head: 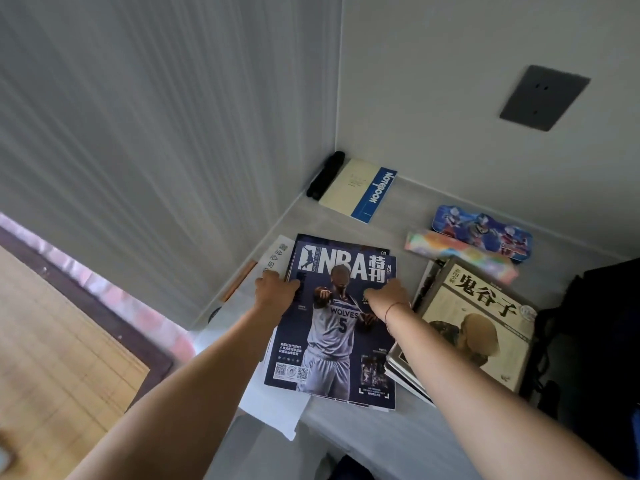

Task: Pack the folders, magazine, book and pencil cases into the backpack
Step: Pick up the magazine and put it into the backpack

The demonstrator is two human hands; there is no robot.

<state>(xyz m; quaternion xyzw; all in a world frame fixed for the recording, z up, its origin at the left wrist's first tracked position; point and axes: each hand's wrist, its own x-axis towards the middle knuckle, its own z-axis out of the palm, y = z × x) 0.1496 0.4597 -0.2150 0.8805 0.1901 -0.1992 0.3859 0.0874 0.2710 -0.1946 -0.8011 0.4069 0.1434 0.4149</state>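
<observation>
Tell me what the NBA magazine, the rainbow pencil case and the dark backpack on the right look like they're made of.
NBA magazine: glossy coated paper, judging by the thin flexible cover and faint sheen. Rainbow pencil case: probably soft plastic or coated fabric with an iridescent finish; blur leaves it open. Backpack: dark matte fabric, likely woven synthetic, going by its slumped shape.
</observation>
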